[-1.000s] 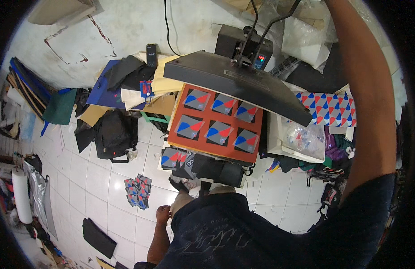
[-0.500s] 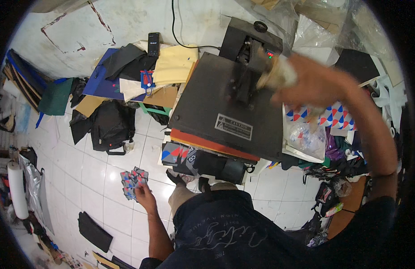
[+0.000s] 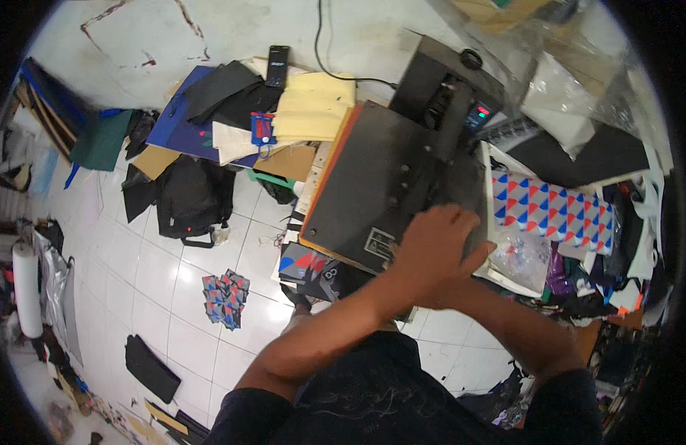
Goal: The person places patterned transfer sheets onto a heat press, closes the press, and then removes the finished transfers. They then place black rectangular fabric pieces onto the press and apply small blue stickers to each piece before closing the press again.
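A black heat press (image 3: 373, 185) stands shut on its orange bed, with its control box (image 3: 450, 89) behind it. My left hand (image 3: 436, 252) lies palm down at the press's front right corner, thumb spread to the right. My right forearm (image 3: 521, 334) runs in from the lower right and ends under the left hand, so my right hand is hidden. What lies beneath the two hands cannot be seen. A sheet of red, blue and white triangles (image 3: 551, 211) lies just right of the press.
Several triangle-patterned pieces (image 3: 224, 297) lie on the white tiled floor. A black backpack (image 3: 191, 196), yellow sheets (image 3: 313, 107), a phone (image 3: 277, 63) and dark fabric are left of the press. A clear plastic bag (image 3: 521, 256) and cluttered piles sit at the right.
The press's top plate came down from raised to shut. My right hand pulled the handle down toward me, and my left hand rose from near the floor pieces onto it.
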### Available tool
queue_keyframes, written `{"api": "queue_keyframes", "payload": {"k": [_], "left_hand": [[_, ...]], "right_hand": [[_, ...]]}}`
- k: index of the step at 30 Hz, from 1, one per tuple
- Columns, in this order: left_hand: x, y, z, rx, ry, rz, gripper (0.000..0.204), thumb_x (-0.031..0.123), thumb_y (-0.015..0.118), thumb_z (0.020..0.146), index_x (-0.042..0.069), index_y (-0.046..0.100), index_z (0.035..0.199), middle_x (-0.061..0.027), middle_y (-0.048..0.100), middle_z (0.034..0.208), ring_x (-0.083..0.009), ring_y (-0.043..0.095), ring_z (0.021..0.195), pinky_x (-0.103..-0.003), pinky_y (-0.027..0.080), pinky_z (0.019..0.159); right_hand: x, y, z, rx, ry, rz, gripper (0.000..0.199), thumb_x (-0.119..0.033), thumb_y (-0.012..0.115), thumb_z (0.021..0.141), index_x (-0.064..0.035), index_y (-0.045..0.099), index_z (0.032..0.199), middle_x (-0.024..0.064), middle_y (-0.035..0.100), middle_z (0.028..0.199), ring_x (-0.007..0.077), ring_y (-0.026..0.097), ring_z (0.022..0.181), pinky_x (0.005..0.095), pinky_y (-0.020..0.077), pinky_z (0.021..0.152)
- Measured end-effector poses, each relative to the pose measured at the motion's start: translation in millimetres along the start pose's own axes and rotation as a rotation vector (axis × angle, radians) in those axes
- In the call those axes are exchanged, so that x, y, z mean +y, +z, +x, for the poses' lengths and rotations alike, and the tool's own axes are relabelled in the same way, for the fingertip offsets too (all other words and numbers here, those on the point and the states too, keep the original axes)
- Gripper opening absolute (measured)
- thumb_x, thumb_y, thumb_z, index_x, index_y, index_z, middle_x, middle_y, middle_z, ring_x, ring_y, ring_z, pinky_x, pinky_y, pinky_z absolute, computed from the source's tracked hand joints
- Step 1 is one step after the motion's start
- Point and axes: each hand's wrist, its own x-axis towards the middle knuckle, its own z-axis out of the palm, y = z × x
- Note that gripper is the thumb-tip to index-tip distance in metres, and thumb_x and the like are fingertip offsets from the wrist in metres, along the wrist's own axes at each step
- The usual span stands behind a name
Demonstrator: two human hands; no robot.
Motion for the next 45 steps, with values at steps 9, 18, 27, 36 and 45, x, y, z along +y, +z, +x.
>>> {"api": "queue_keyframes", "payload": {"k": [9,18,27,36,45], "left_hand": [[-66.2,37.0,-27.0,-0.015,-0.134,0.176,0.046,0.042,0.057,0.086,-0.001,0.061,0.101,-0.0211,0.060,0.102,-0.0392,0.055,0.101,-0.047,0.043,0.090],[-52.0,30.2,-33.4,0.135,-0.060,0.103,0.028,0.027,0.064,0.081,0.003,0.063,0.096,-0.0178,0.062,0.097,-0.0369,0.057,0.097,-0.045,0.044,0.086],[-42.4,12.7,-75.7,0.488,0.113,0.077,0.014,0.012,0.066,0.077,0.003,0.061,0.086,-0.0136,0.060,0.085,-0.0338,0.057,0.085,-0.042,0.044,0.080],[-170.8,-16.9,-374.7,0.410,-0.757,0.221,0.027,0.020,0.066,0.084,-0.002,0.064,0.098,-0.0166,0.067,0.092,-0.0267,0.065,0.089,-0.035,0.050,0.080],[-124.9,62.7,-779.7,0.004,-1.735,0.053,0.030,0.030,0.054,0.084,0.002,0.066,0.085,-0.0147,0.065,0.073,-0.0255,0.066,0.072,-0.042,0.052,0.063]], "right_hand": [[25.5,59.4,28.7,0.180,-0.028,-0.028,0.045,-0.039,0.072,0.068,-0.0031,0.064,0.095,0.0211,0.066,0.083,0.0357,0.066,0.080,0.0446,0.0529,0.073],[30.6,51.9,11.1,0.351,-0.016,-0.099,0.045,-0.038,0.072,0.069,-0.0042,0.063,0.097,0.0190,0.067,0.082,0.0350,0.066,0.078,0.0441,0.0530,0.071],[9.0,50.5,8.0,0.205,0.150,-0.123,0.046,-0.044,0.069,0.072,-0.0069,0.063,0.099,0.0218,0.067,0.086,0.0360,0.066,0.084,0.0470,0.0526,0.077],[-7.1,32.0,-7.2,0.301,0.105,-0.085,0.049,-0.048,0.064,0.074,-0.0045,0.063,0.096,0.0216,0.067,0.090,0.0366,0.066,0.085,0.0475,0.0509,0.077],[-2.1,43.7,-9.2,0.310,0.116,-0.127,0.050,-0.051,0.062,0.074,-0.0045,0.064,0.093,0.0209,0.068,0.087,0.0370,0.066,0.084,0.0471,0.0510,0.078]]}}
